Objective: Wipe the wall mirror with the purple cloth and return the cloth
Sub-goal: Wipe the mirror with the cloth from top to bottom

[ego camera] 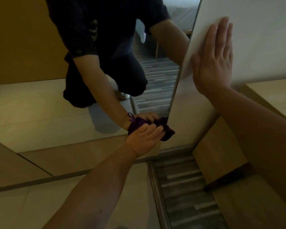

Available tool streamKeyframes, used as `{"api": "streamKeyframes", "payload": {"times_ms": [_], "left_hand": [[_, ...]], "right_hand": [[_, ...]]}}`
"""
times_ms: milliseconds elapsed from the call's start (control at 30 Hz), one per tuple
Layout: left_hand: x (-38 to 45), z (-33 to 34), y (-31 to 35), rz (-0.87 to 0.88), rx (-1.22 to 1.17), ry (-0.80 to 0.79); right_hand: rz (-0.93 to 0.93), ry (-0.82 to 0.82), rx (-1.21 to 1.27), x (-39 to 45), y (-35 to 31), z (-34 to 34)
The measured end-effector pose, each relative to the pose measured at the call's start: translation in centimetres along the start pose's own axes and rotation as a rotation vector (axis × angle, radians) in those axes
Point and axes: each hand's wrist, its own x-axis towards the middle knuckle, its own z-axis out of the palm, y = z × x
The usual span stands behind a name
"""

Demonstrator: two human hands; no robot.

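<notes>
The wall mirror (40, 104) fills the upper left and middle of the head view and reflects a crouching person in dark clothes. My left hand (144, 139) presses the bunched purple cloth (168, 132) against the mirror's lower right corner, close to its metal edge. The cloth's reflection and the mirrored hand meet it on the glass. My right hand (213, 58) lies flat, fingers together and pointing up, on the white wall (262, 30) just right of the mirror's edge. It holds nothing.
A light wooden ledge (73, 159) runs below the mirror. A strip of grey striped floor (185, 187) shows at the bottom middle. A wooden unit (238, 204) stands at the lower right, below my right forearm.
</notes>
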Motion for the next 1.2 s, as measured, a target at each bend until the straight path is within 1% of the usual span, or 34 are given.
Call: {"api": "streamKeyframes", "payload": {"times_ms": [167, 233, 433, 600, 767, 933, 1200], "left_hand": [[-0.1, -0.6, 0.1, 0.010, -0.023, -0.031], [-0.5, -0.7, 0.2, 0.042, -0.029, -0.086], [-3.0, -1.1, 0.4, 0.106, -0.086, -0.324], [-3.3, -2.4, 0.2, 0.098, -0.142, -0.408], [-4.3, -4.5, -1.1, 0.081, -0.132, -0.436], [-5.1, -7.4, -3.2, 0.071, -0.113, -0.385], [-4.3, -13.7, -6.6, 0.027, -0.063, -0.360]], "right_hand": [[0.011, -0.022, -0.005, -0.2, 0.0, 0.1], [0.009, -0.019, -0.004, -0.1, 0.0, 0.0], [0.011, -0.023, -0.017, 0.0, -0.1, 0.1], [0.031, -0.048, -0.007, 0.0, 0.0, -0.1], [0.034, -0.079, 0.004, -0.1, -0.2, -0.5], [0.054, -0.124, 0.024, -0.1, -0.4, -1.1], [0.111, -0.246, 0.048, 0.0, -1.4, -2.8]]}}
